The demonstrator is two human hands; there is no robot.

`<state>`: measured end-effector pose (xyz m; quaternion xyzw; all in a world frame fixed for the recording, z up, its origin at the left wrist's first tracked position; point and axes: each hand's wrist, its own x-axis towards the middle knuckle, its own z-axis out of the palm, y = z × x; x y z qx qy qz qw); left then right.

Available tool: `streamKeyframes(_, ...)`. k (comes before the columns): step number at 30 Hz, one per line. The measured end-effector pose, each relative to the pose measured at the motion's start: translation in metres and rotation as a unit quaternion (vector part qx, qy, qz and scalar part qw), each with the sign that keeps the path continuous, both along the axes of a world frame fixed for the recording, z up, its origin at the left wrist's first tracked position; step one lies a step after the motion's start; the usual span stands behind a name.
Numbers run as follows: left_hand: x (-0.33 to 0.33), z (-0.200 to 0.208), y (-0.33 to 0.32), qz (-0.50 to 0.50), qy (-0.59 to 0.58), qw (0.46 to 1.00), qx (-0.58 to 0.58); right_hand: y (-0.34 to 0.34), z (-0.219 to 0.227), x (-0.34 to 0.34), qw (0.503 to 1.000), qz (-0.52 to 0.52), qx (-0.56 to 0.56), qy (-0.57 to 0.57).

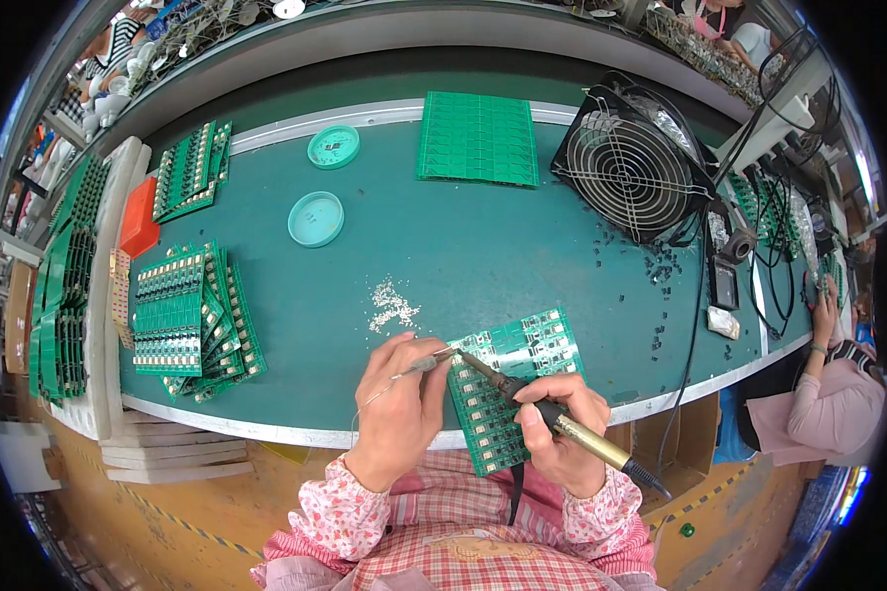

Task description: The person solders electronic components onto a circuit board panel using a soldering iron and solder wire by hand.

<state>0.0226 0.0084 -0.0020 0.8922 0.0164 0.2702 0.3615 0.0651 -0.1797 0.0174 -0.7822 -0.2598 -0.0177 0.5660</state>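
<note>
Head view: the right hand (562, 458) grips the soldering iron (593, 441), long axis 4 to 10 o'clock, its tip at the 10 o'clock corner of the circuit board (483, 419) between the hands, nearer the left hand (399, 414), which pinches a slender metal tool (420, 365) toward 2 o'clock

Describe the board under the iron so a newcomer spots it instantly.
On the green tabletop, find the right hand at the near edge, holding a soldering iron. The circuit board slants under its tip, near end jutting off the tabletop. Unlike the stacked boards at left and the green panel at the far edge, it alone lies under a tool.
</note>
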Motion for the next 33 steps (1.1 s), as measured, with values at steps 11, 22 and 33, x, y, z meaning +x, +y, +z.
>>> streamKeyframes(11, 0.000, -0.002, 0.000, -0.004, -0.005, 1.000, 0.007, -0.021, -0.003, -0.006, 0.996, -0.076, 0.028, 0.033)
streamKeyframes(22, -0.001, -0.003, 0.000, 0.002, -0.006, 1.000, 0.025, -0.013, 0.000, 0.001, 0.993, 0.002, 0.056, 0.100)
streamKeyframes(33, -0.002, -0.002, 0.000, 0.011, 0.001, 0.999, 0.034, -0.009, -0.004, 0.004, 0.996, 0.023, 0.031, 0.079)
